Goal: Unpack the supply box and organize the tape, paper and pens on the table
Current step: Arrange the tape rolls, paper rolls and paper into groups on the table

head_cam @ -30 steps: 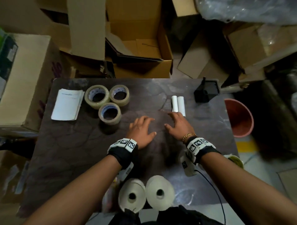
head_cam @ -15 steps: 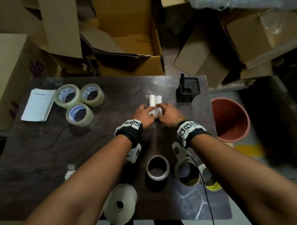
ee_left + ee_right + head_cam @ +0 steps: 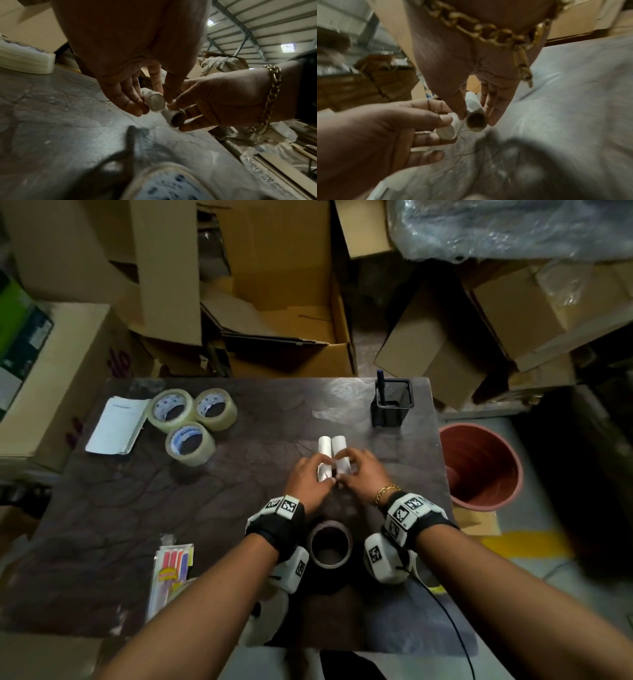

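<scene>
Two short white paper rolls lie side by side at the table's middle right. My left hand pinches the near end of the left roll between thumb and fingers. The right roll, with a brown hollow core, sits pinched in my right hand. Three clear tape rolls cluster at the far left beside a white paper stack. A brown tape roll stands between my wrists. A pack of coloured pens lies near the front left.
A black mesh pen holder with one dark pen stands at the far right corner. A red bucket sits on the floor right of the table. Open cardboard boxes crowd the space behind. A white roll is near the front edge.
Both hands left the tabletop where they lay flat, moved forward to the two white rolls and closed their fingers on the near ends. The head view shifted.
</scene>
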